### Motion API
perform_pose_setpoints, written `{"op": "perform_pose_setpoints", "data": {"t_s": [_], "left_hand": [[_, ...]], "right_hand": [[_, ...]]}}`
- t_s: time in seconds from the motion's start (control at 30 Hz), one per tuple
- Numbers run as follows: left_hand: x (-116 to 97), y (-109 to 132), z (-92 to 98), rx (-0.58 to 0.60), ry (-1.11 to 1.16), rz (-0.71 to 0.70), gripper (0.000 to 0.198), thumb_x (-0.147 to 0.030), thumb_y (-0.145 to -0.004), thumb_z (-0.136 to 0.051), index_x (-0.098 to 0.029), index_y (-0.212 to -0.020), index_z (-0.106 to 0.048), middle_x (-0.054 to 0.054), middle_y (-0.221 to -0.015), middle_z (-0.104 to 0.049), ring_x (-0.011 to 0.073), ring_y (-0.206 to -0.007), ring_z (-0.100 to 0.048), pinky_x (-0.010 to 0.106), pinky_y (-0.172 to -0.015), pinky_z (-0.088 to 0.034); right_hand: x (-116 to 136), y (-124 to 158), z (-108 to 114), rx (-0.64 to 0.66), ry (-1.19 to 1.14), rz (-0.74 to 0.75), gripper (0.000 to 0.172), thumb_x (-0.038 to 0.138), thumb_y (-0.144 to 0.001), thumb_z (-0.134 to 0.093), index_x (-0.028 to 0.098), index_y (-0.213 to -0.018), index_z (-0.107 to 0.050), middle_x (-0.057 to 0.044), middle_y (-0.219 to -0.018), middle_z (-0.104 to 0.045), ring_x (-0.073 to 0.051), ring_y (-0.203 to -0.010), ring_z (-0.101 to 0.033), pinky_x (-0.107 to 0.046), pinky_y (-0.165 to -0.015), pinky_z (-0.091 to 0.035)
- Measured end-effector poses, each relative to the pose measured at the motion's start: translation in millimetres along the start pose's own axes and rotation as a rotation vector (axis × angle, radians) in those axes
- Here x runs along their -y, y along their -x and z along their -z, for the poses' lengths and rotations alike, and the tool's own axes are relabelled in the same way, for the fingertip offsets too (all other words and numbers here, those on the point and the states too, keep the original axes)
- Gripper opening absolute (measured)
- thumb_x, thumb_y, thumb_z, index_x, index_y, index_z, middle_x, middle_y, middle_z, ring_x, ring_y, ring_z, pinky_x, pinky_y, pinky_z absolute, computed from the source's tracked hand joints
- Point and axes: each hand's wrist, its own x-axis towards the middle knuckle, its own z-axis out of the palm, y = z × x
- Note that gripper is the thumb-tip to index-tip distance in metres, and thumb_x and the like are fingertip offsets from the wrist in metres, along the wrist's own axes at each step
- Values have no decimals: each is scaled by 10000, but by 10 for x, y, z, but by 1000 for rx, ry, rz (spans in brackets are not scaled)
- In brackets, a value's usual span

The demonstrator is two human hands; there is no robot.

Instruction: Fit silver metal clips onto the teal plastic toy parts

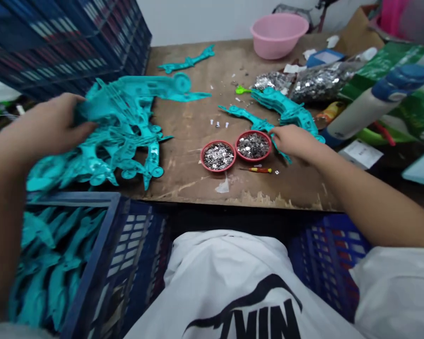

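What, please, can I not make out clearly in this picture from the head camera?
In the head view:
Hold of the left hand on the turquoise parts: too blurred to judge.
Part of the turquoise strip: covered by the right hand.
Metal clips: too small to count.
Lower-left crate: cut off by the bottom edge.

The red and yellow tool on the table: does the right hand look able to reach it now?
Probably yes: the right hand is close by, and the tool lies uncovered, nearer the person than the red bowls. The hand seems to touch a turquoise part, which it may first need to release.
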Motion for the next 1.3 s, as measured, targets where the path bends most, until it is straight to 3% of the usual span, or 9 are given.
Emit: {"op": "perform_pose_setpoints", "data": {"t_s": [0.1,0.2,0.33,0.5,0.63,0.83,0.97,1.1,1.3], "left_hand": [[-795,472,-45,202,208,-299,771,-793,-1089,-372,-260,-1551,-682,55,-1076,-834,292,-912,-828,413,-882,-658],[-1726,900,-272,561,320,-575,331,-572,-1145,-462,-322,-1229,-662,127,-1157,-896,367,-1017,-916,479,-885,-712],[-2424,1031,-585,662,143,-671,282,-327,-1182,-534,-273,-1359,-746,192,-1249,-939,399,-1122,-956,489,-931,-740],[-2566,945,-530,531,-70,-549,517,-321,-1177,-533,-90,-1548,-808,391,-1279,-886,595,-1227,-905,634,-854,-711],[-2705,798,-341,489,-30,-607,476,-407,-1223,-540,-137,-1365,-907,332,-1209,-890,572,-1209,-895,640,-810,-714],[-2695,437,-754,221,274,-744,599,-473,-1269,-533,-224,-1747,-794,278,-1875,-708,593,-1773,-651,829,-1229,-701],[-2603,460,-1017,272,499,-861,589,-449,-1218,-718,-340,-1793,-786,162,-2017,-601,550,-1897,-542,848,-1498,-536],[-2609,581,-1056,336,598,-1055,565,-288,-1154,-793,-376,-1709,-853,98,-2017,-611,483,-1906,-556,793,-1637,-375],[-2619,478,-1031,259,573,-970,468,-382,-1277,-607,-281,-1652,-867,183,-1896,-730,508,-1830,-644,777,-1447,-628]], "right_hand": [[-56,-116,-158,-130,-76,118,512,255,-1232,-571,162,-1558,-955,-225,-1498,-941,-444,-1374,-881,-512,-1124,-686],[-42,-197,-336,-152,-76,205,455,245,-1204,-638,193,-1498,-982,-169,-1441,-963,-389,-1326,-876,-472,-1115,-670],[16,-239,-508,-77,-49,253,378,230,-1177,-690,220,-1385,-1005,-128,-1397,-971,-343,-1271,-866,-438,-1081,-650],[69,-206,-473,-20,-92,270,302,182,-1146,-747,220,-1277,-1017,-139,-1327,-963,-378,-1274,-858,-477,-1127,-625],[125,-159,-416,61,-84,251,233,244,-1179,-797,205,-1263,-1010,-154,-1291,-942,-391,-1288,-841,-477,-1097,-593],[145,-128,-508,91,-19,283,334,307,-1248,-660,224,-1239,-984,-161,-1256,-920,-415,-1291,-805,-526,-1098,-602],[106,-80,-422,41,-86,255,369,306,-1243,-611,211,-1286,-965,-186,-1312,-925,-447,-1306,-826,-559,-1112,-629],[97,4,-227,-31,-269,65,232,305,-1165,-739,225,-1185,-956,-115,-1097,-934,-363,-1051,-868,-484,-1005,-667],[375,236,-59,30,-527,7,78,220,-1054,-880,262,-1090,-935,-47,-1021,-907,-287,-941,-848,-400,-887,-647]]}}
